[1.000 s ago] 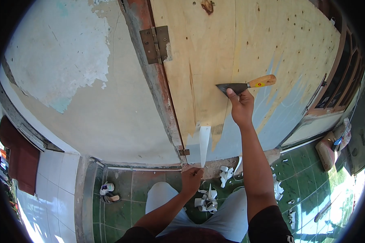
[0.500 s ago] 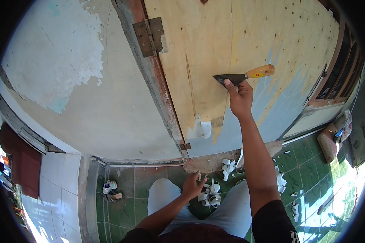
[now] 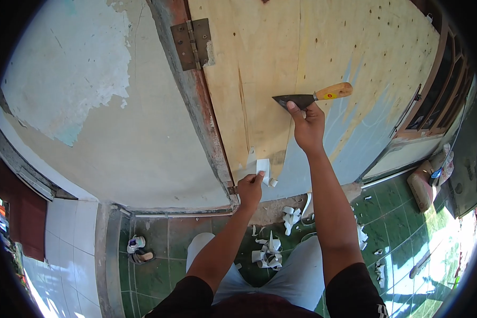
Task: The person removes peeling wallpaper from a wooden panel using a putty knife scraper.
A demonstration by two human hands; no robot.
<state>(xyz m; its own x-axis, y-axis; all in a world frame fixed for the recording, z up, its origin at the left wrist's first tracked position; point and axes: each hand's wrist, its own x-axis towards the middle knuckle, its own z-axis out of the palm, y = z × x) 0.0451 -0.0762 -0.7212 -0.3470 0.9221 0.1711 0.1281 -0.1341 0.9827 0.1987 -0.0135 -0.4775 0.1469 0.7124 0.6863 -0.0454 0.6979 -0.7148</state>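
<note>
The right hand (image 3: 307, 127) is gripping a scraper (image 3: 312, 96), pressing its blade flat against the door (image 3: 281, 47). Lower left, the left hand (image 3: 249, 190) is pinching a white strip (image 3: 263, 166) peeling off the door. Peeled scraps (image 3: 267, 253) are lying on the green floor (image 3: 397, 222) below.

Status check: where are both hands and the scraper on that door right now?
Right hand grips wooden-handled metal scraper, blade against bare plywood door. Left hand pinches loose pale-blue paint strip near door's bottom. Nothing blocking either hand.
</note>
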